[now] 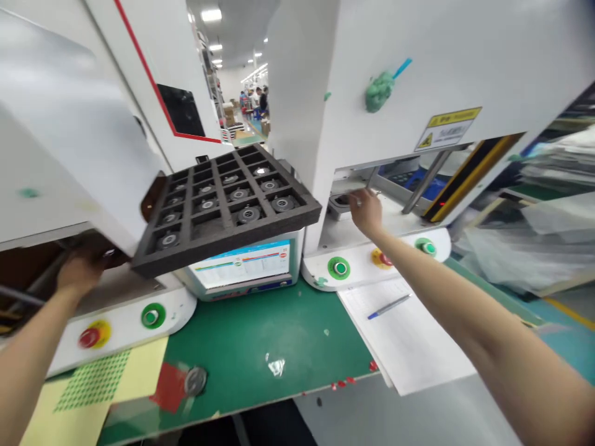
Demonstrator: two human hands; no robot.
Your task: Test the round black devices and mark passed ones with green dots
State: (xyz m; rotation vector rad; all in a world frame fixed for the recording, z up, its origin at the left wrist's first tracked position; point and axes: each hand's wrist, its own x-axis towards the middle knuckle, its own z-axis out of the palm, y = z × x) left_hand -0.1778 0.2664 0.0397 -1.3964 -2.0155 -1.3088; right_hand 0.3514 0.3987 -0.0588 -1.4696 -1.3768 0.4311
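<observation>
My right hand [367, 214] reaches into the opening of the right-hand machine. Its fingers are bent together at a grey fixture [340, 209] with a dark recess; whatever they grip is hidden. My left hand [80, 271] is inside the shadowed opening of the left-hand machine, close to a small shiny spot on a dark part. Shadow and blur obscure those fingers. Between the two machines a black foam tray [209, 230] lies tilted, with round dark parts [248, 214] in several of its compartments and other compartments bare.
A screen [246, 266] stands under the tray. Green buttons [341, 268] and red stop buttons [89, 337] line the machine fronts. On the green table [260, 334] lie a round grey part [195, 380], a yellow sticker sheet [139, 378], papers [404, 347] and a pen [389, 306].
</observation>
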